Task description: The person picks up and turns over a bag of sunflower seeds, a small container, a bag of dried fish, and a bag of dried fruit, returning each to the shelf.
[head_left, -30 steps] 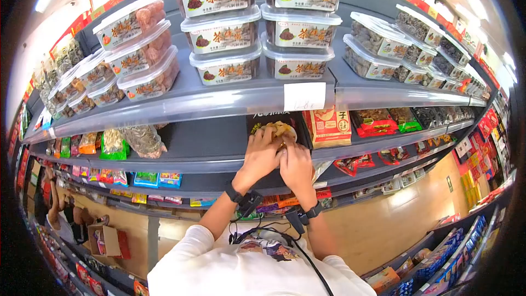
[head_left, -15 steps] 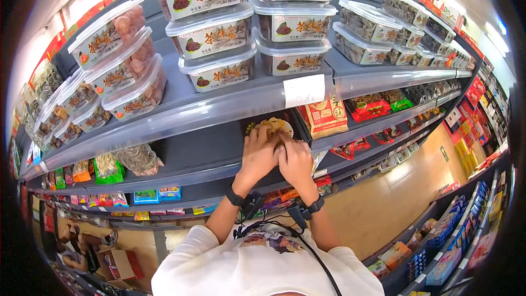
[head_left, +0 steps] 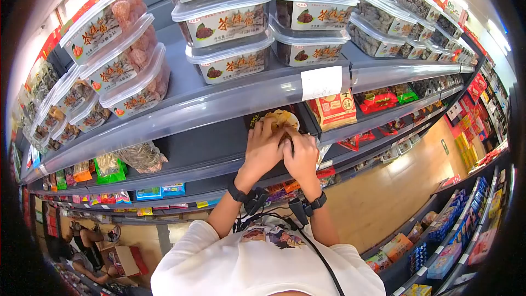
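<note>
A dark packet with a yellow food picture (head_left: 285, 116) lies on the shelf below the clear-fronted ledge. My left hand (head_left: 265, 145) rests on its near left part, fingers bent and pressed against it. Beside it, touching, my right hand (head_left: 301, 158) curls its fingers at the packet's near side. The fingertips of both meet over the packet and hide part of it. Right of the hands stands a red and cream packet (head_left: 335, 111).
Stacked clear tubs (head_left: 233, 22) fill the upper shelf, above a white price tag (head_left: 321, 83). A bagged dried good (head_left: 143, 157) lies at left. At lower left a person (head_left: 82, 252) is beside an open cardboard box (head_left: 125, 261). Another shelf row (head_left: 455, 230) stands at right.
The view has shifted, so the tubs and price tag appear farther right. My hands remain on the packet, with my right hand slightly lower and its fingers more curled.
</note>
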Motion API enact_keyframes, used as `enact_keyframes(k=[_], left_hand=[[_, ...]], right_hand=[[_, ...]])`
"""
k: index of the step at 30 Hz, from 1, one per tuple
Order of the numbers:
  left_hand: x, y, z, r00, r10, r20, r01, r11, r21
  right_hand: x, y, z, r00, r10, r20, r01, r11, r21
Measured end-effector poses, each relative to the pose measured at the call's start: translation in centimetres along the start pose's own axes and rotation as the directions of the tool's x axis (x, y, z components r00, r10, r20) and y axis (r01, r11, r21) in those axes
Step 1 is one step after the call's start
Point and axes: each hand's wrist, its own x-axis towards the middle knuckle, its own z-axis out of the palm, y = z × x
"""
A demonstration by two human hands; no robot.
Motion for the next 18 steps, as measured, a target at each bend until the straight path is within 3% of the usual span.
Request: enact_keyframes(k=[9, 18], left_hand=[[-0.1, -0.5, -0.1, 0.998, 0.052, -0.029, -0.051, 0.998, 0.025], [-0.7, -1.3, -0.8, 0.998, 0.062, 0.003, -0.062, 0.997, -0.043]], right_hand=[[-0.1, -0.7, 0.1, 0.999, 0.046, 0.002, -0.046, 0.999, 0.021], [-0.2, -0.8, 1.1, 0.997, -0.008, -0.080, 0.012, 0.999, 0.048]])
